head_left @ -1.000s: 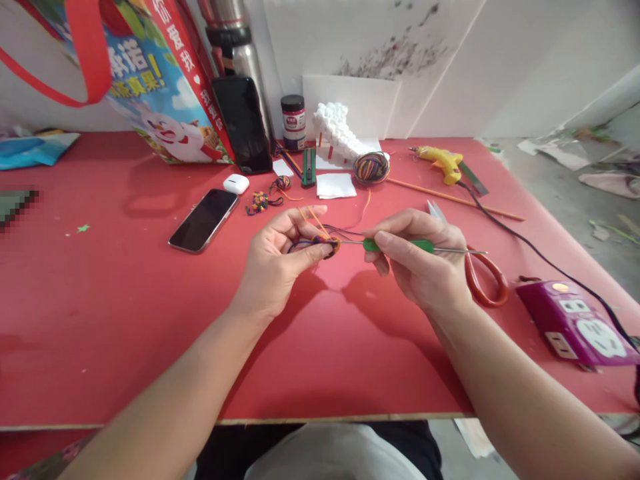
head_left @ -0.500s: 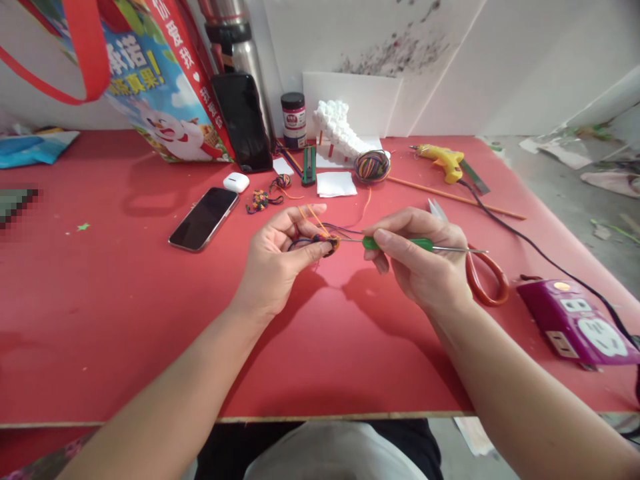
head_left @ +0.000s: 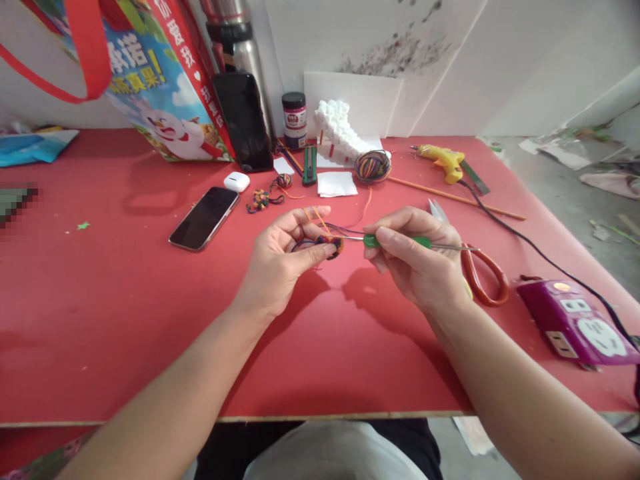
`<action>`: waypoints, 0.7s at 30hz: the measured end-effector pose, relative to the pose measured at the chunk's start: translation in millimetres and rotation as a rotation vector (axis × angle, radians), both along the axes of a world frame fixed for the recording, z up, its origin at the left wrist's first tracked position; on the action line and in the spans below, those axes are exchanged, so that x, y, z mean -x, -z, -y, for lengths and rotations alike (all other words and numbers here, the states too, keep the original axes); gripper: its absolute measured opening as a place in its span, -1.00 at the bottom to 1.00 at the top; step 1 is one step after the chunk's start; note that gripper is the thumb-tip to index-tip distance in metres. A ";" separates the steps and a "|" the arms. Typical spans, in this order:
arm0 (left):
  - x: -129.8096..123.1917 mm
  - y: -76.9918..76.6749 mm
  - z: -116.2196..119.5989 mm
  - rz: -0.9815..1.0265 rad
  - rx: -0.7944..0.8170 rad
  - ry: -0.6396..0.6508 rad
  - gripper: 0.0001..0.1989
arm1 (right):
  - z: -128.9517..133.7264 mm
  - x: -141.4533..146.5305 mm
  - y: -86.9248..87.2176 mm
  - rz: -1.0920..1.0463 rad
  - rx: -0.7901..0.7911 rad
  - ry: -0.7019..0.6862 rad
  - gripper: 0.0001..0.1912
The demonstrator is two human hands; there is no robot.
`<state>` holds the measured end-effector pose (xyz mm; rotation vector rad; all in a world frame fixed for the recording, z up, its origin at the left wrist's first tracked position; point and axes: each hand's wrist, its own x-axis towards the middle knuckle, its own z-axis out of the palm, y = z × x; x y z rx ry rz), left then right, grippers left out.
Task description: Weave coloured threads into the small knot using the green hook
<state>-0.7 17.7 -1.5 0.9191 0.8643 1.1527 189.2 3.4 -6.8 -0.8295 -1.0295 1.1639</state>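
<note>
Between thumb and fingers, my left hand pinches a small multicoloured crochet piece, with orange yarn running up over the raised index finger. My right hand grips a crochet hook by its green handle; the metal tip points left and meets the top of the piece. Whether the tip is inside a stitch is too small to tell. Dark strands stretch behind the hook. Beyond the hands lies a ball of multicoloured yarn, with a loose orange strand trailing towards me.
Red-handled scissors lie just right of my right hand, near a purple power socket box. A yellow glue gun trails a black cord. To the left rests a phone; a small finished-looking crochet piece is behind my left hand.
My left hand and the crochet piece have shifted slightly right. The crochet hook has turned a little in my right hand, its tip still at the piece.
</note>
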 end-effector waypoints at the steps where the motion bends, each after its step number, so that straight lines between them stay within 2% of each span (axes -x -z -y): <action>1: -0.2 -0.1 0.2 0.006 0.001 0.002 -0.48 | 0.1 0.3 0.8 0.005 -0.002 0.006 -0.94; 8: -0.8 -2.5 1.5 0.017 0.010 0.010 -0.48 | 1.3 -0.1 5.6 0.056 -0.017 0.038 -0.89; 12: -0.7 -2.7 1.6 0.011 -0.001 0.003 -0.49 | 3.0 -0.7 10.6 0.066 -0.073 0.015 -0.95; 15: -1.1 -2.6 1.3 0.016 0.002 -0.010 -0.49 | 4.9 2.6 14.2 0.089 -0.092 0.000 -0.92; 21: -1.7 -3.3 0.6 0.017 0.013 -0.065 -0.44 | 11.2 15.1 13.0 0.218 -0.161 0.084 -0.86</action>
